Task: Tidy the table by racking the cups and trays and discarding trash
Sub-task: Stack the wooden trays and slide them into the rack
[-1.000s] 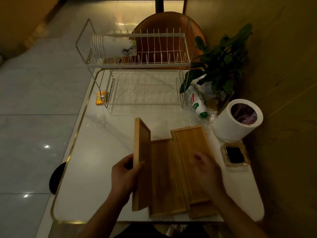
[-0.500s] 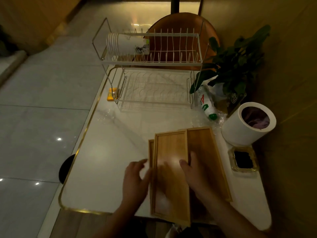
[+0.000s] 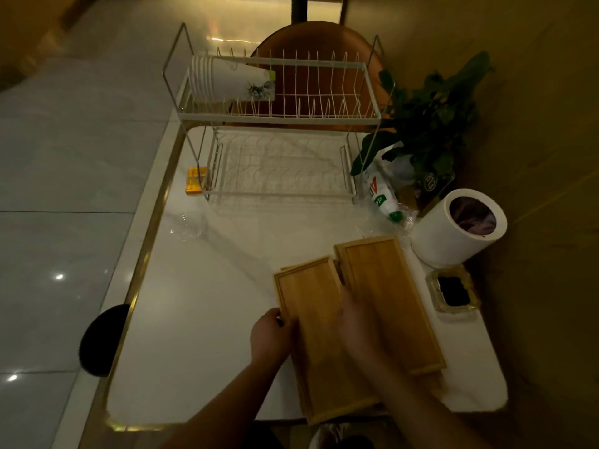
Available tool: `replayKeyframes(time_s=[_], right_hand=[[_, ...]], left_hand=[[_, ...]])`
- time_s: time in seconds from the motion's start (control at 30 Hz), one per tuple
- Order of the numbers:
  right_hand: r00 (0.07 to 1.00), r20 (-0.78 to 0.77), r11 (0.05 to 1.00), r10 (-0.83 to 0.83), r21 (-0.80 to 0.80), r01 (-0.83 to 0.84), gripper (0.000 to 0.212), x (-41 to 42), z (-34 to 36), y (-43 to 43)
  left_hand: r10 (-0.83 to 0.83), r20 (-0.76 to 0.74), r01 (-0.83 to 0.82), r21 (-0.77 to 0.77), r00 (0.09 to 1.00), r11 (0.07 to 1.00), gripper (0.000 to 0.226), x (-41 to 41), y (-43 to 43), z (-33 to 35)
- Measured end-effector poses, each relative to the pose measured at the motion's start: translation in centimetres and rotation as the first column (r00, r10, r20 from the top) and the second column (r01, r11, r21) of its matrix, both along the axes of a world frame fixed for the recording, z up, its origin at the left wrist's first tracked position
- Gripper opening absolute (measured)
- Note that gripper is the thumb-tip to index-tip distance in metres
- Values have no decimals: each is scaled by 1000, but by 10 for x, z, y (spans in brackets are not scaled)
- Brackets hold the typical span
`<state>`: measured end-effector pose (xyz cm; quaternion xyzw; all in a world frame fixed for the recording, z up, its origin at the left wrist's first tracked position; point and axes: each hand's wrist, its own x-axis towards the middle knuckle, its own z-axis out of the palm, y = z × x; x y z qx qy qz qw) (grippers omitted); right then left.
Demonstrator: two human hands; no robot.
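Note:
Wooden trays lie at the table's near right. One tray [image 3: 319, 322] lies flat on top of another at the left, and a second top tray [image 3: 385, 296] lies to its right. My left hand [image 3: 270, 338] grips the left edge of the left tray. My right hand [image 3: 356, 322] rests between the two trays, its fingers blurred. A stack of white paper cups [image 3: 227, 79] lies on its side in the upper tier of the wire dish rack [image 3: 278, 116]. A white bin [image 3: 453, 234] with a purple liner stands to the right.
A plastic bottle [image 3: 382, 196] with a green cap and clear wrap lies beside the rack. A potted plant [image 3: 431, 118] stands at back right. A glass ashtray [image 3: 452, 291] sits by the bin. A yellow item [image 3: 194, 179] lies left of the rack. A chair [image 3: 317, 37] stands behind.
The tray that my left hand held on edge has been laid flat on the left stack. Both hands have settled on the trays, and the view has shifted right.

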<state>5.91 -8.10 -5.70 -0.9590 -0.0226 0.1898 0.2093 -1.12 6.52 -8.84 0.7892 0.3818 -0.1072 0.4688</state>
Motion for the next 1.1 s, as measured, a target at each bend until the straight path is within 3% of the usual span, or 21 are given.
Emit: replayKeyframes(time_s=[0.1,0.23,0.33,0.5,0.63,0.7,1.1], right_hand=[[986,-4,986,167,23,-167,48,-9,-5,-9],[991,-19,981,134,144,-130,50,-37,-7,-26],[978,-52,978,204,52,-201,52,-59,-6,-40],[943,110,943,315,-149,-298,66,-83,0,-39],[976,-33,973,214,-76,-216,60,-87,-9,-30],[977,-15,973,215,-81,-215,58,-90,-13,-28],[967,45,968,250,-9,-250,54,-104,-19,-42]], left_hand=[[10,13,-10,21,1000,1000,33,6,4,0],[6,-46,-5,35,999,999,36,13,4,-1],[43,-64,-40,48,997,998,36,16,-1,1],[134,-91,-136,-15,987,991,41,19,-6,5],[199,-83,-205,-66,977,977,52,16,-5,5],[211,-102,-221,-100,972,970,52,12,-7,5],[329,-141,-358,-341,934,869,11,-2,-13,5]])
